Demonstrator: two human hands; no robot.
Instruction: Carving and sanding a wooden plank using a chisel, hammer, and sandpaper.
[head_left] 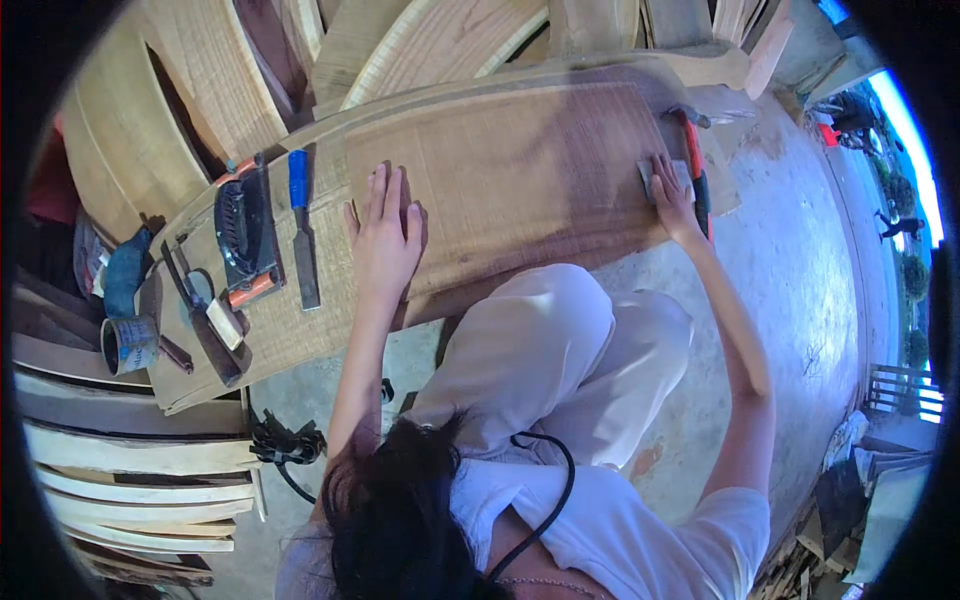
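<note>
A wide brown wooden board (pixel 500 170) lies across the workbench in front of my knees. My left hand (pixel 385 235) rests flat on its left end, fingers spread, holding nothing. At the board's right edge, my right hand (pixel 676 205) presses on a small grey piece of sandpaper (pixel 648 182), fingers over it. Just beyond that hand lies a hammer (pixel 695 150) with a red and black handle. Left of my left hand is a blue-handled chisel (pixel 303 235). Beside it sits a black tool with orange ends (pixel 240 230).
On the bench's left end are a dark-bladed tool (pixel 215 340), a pale block (pixel 225 325), a tin can (pixel 130 345) and a blue cloth bundle (pixel 126 275). Wooden planks (pixel 195 70) lean behind the bench; more boards (pixel 140 490) are stacked lower left. Concrete floor (pixel 790 270) stretches right.
</note>
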